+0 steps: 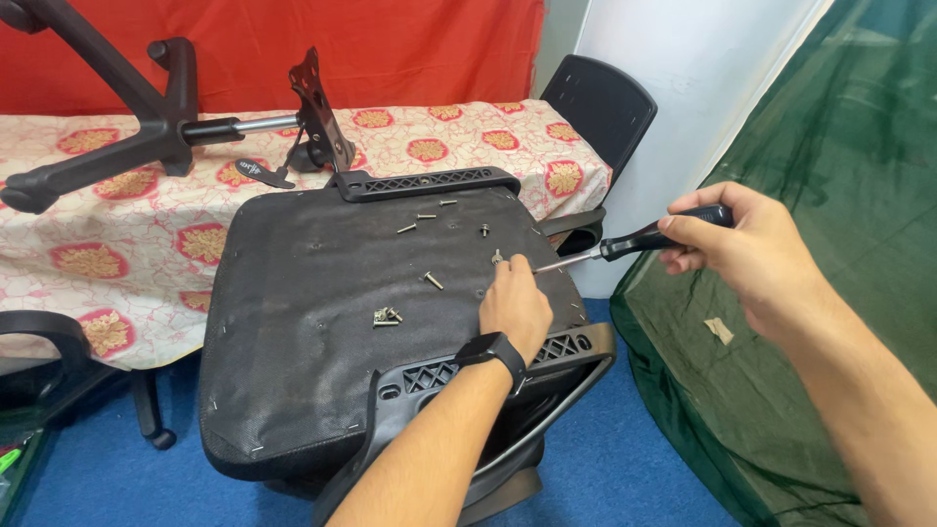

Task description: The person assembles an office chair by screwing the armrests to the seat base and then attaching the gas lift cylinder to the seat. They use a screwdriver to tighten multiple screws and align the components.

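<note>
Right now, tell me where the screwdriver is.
In the head view, the screwdriver is right of centre, gripped by the right hand, its tip meeting the left hand on the upturned seat.

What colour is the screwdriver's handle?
Black, on the screwdriver in the right hand; head view.

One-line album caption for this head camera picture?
Right hand holds screwdriver beside left hand on upturned chair seat.

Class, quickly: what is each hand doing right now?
Left hand: fingers pinched on a small metal screw at the upturned black seat base.
Right hand: closed around a black-handled screwdriver.
</note>
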